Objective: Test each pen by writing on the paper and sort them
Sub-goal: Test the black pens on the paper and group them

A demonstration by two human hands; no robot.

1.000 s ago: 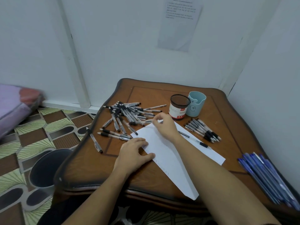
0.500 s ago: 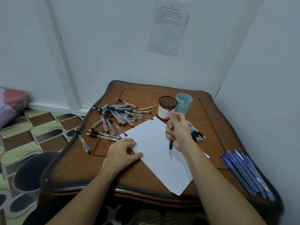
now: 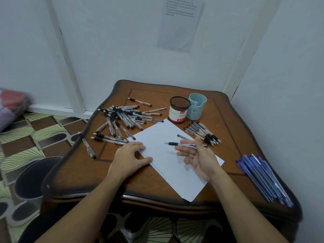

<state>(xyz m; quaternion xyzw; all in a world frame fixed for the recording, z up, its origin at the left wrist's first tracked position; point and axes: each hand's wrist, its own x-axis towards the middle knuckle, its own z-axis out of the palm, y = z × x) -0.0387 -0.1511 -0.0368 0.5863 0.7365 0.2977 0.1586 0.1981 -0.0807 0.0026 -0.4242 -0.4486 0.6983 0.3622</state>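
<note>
The wooden table (image 3: 228, 120) bears a white paper sheet (image 3: 168, 169) in the middle, with a heap of black pens (image 3: 126, 116) far left and a smaller bunch (image 3: 203, 133) right of it. A mesh cup (image 3: 179, 111) and a pale blue cup (image 3: 197, 109) stand at the far side, and blue pens (image 3: 263, 178) lie near right.

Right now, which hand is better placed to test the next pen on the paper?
Right. The right hand carries a black-grip pen across its open fingers over the paper, while the left hand lies flat on the paper's edge, likely steadying it.
</note>
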